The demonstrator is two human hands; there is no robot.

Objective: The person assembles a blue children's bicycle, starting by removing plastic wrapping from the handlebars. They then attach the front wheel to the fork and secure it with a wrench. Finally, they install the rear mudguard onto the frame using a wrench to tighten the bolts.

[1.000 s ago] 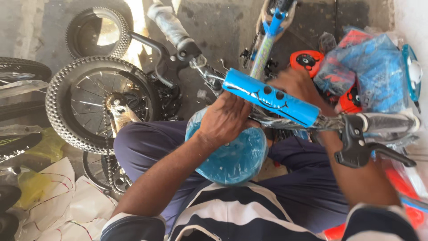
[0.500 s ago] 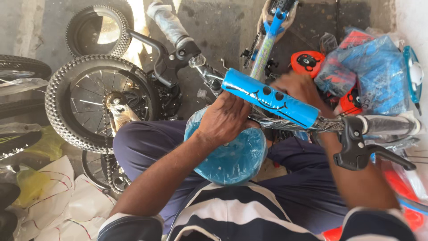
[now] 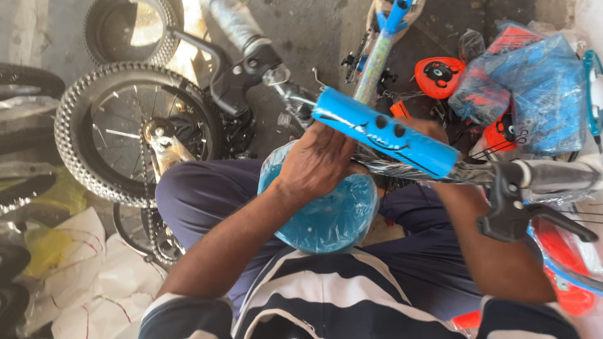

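Observation:
A small bicycle lies across my lap. Its handlebar carries a blue foam pad (image 3: 386,132) with black dots, a plastic-wrapped grip (image 3: 556,176) and a black brake lever (image 3: 524,216). My left hand (image 3: 320,160) is closed around the bar just below the pad's left end, above the plastic-wrapped blue saddle (image 3: 326,216). My right hand (image 3: 427,129) reaches up behind the pad and is mostly hidden by it; its grasp cannot be made out.
A knobby-tyred wheel (image 3: 135,132) with chain lies at left, another tyre (image 3: 129,28) behind it. White plastic wrapping (image 3: 81,276) sits at lower left. Blue and red wrapped parts (image 3: 534,94) and an orange round piece (image 3: 440,75) are at upper right.
Both hands and the handlebar stay almost in place; the view shifts only slightly.

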